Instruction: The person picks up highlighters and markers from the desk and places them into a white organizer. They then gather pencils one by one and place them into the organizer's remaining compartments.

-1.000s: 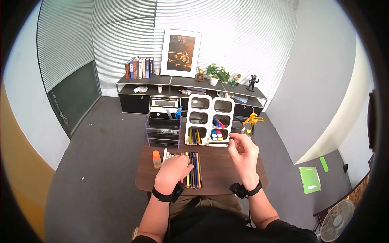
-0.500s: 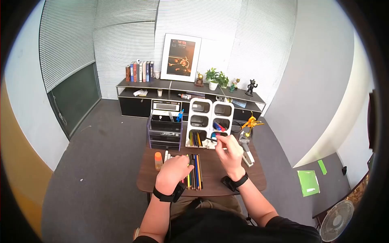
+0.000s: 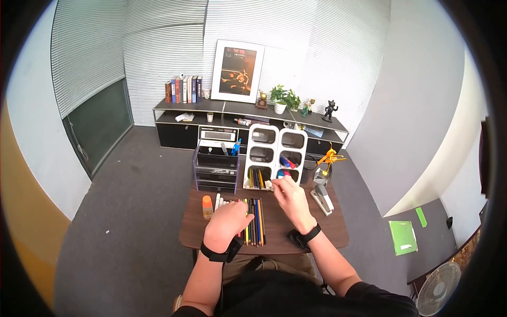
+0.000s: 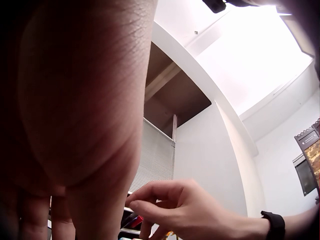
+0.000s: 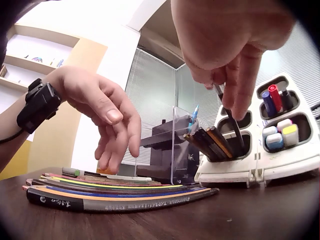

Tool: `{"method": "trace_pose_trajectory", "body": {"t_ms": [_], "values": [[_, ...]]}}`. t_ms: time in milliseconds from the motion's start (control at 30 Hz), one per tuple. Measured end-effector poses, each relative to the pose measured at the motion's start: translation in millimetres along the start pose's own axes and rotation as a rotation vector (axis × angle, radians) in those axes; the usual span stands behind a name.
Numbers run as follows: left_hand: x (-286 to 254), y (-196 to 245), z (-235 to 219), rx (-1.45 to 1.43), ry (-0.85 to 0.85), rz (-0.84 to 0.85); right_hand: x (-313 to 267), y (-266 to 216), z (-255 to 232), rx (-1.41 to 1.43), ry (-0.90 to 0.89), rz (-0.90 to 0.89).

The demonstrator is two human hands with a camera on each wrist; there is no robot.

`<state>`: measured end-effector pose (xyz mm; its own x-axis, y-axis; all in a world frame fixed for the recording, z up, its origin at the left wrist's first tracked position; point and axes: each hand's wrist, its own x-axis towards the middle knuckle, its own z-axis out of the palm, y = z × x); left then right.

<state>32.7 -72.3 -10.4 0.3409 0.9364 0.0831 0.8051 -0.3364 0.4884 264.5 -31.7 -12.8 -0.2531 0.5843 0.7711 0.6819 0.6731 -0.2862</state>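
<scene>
My right hand (image 3: 292,204) pinches a dark pencil (image 5: 229,112), whose lower end is inside the bottom-left compartment of the white organizer (image 3: 279,128). Several pencils (image 5: 210,142) lean in that same compartment. Over the row of pencils (image 3: 257,222) on the brown table, my left hand (image 3: 226,224) hangs with relaxed fingers, holding nothing; the right wrist view shows a gap beneath its fingertips (image 5: 114,116). In the left wrist view, the left palm (image 4: 85,100) fills the near side, with the right hand (image 4: 185,212) beyond it.
An orange-capped bottle (image 3: 207,207) stands left of the pencils. A clear-sided desk organizer (image 3: 215,177) stands behind them. The stapler (image 3: 322,199) lies at the right, near a yellow-orange ornament (image 3: 331,156). Markers (image 5: 281,134) fill the white organizer's right compartments.
My right hand has moved left from the organizer's right side to its bottom-left compartment, carrying the dark pencil. The left hand has stayed nearly in place over the row.
</scene>
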Motion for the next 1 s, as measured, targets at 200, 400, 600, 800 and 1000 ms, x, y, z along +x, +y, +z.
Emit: {"method": "trace_pose_trajectory", "body": {"t_ms": [200, 400, 600, 800, 1000], "values": [[1, -4, 5, 0.001, 0.003, 0.007, 1, 13, 13, -0.012, -0.109, 0.095], [1, 2, -3, -0.01, -0.063, -0.037, -2, 7, 4, 0.01, -0.13, 0.109], [1, 1, 0, -0.005, -0.055, -0.042, -13, -14, -44, -0.042, -0.596, 0.265], [0, 5, -3, -0.022, -0.077, -0.018, -25, -19, -34, -0.028, -0.538, 0.165], [1, 0, -3, -0.04, -0.077, -0.038, -28, -6, -21, -0.174, -0.501, -0.031]]}}
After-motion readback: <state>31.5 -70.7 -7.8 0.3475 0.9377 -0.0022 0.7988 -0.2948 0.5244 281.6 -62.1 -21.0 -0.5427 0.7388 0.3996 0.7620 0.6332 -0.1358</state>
